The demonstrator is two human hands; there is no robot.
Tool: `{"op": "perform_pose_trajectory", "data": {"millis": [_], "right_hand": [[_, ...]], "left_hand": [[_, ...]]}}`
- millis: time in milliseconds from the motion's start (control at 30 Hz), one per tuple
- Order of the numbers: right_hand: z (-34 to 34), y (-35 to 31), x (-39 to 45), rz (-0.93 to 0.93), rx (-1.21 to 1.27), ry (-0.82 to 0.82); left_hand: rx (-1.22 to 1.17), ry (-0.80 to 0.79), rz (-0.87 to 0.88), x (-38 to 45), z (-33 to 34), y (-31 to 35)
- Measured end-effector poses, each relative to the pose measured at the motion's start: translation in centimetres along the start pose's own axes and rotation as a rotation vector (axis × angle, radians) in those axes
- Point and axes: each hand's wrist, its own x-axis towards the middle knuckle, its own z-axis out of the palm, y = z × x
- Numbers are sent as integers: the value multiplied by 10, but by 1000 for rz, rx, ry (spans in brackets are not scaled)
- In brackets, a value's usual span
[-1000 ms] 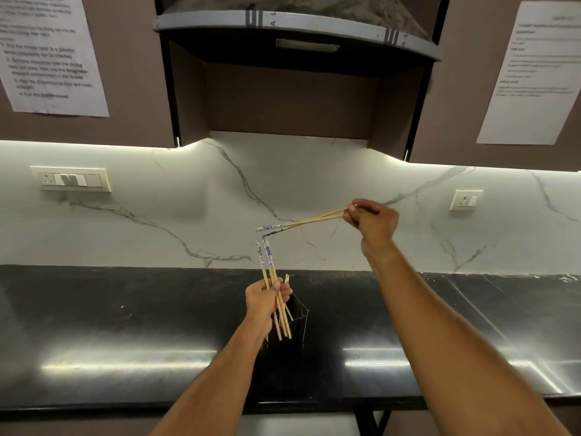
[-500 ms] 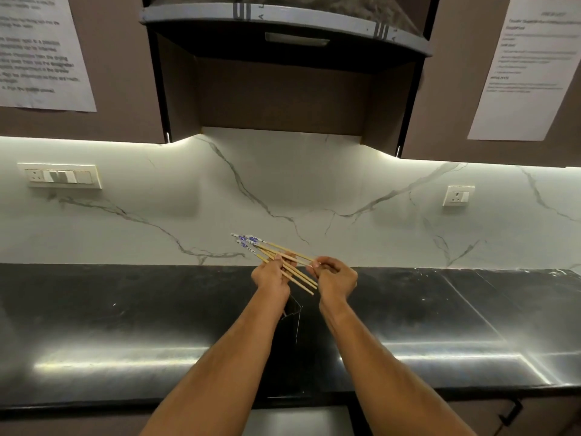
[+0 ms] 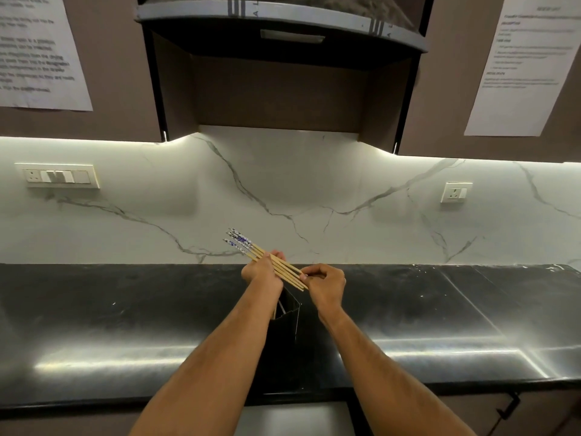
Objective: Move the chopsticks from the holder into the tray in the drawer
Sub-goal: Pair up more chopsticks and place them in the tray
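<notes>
I see my left hand (image 3: 263, 272) with its fingers curled round a bundle of chopsticks (image 3: 267, 259), and it grips them near the middle of their length. My right hand (image 3: 323, 283) is just beside it and pinches the plain wooden ends of the same bundle between the thumb and the fingers, so both hands are holding the chopsticks together. The bundle lies tilted, with the ends that carry a blue and white pattern pointing up and to the left, toward the wall, and the bare ends pointing down to the right. The chopsticks are in the air above the holder (image 3: 287, 313), not inside it. The holder is dark, it stands on the black tabletop (image 3: 125, 325) directly under my hands, between my two forearms, and I think one or two thin sticks show at its left edge, but this part is too dark to tell well. The tabletop is glossy and reflects light in long pale bands. Behind it rises a white marble wall (image 3: 314, 184) with grey veins, with a switch panel (image 3: 58, 176) on the left and a socket (image 3: 456, 192) on the right. Above, in the middle, hangs a dark hood (image 3: 283, 29), and paper sheets (image 3: 528, 64) with printed text hang on the brown cabinets on both sides.
</notes>
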Motion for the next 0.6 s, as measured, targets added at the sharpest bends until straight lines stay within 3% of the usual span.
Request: {"op": "perform_pose_trajectory", "data": {"millis": [267,433,600], "right_hand": [[4,7,-12,69,50,-247],[-2,7,-5,234,37,-548],[-3,-11,27,39,52,-441]], "left_hand": [[177,-24,105,18,-5,1],[390,-93,217,21,-21,-1],[670,-329,265,19,-43,0]]}}
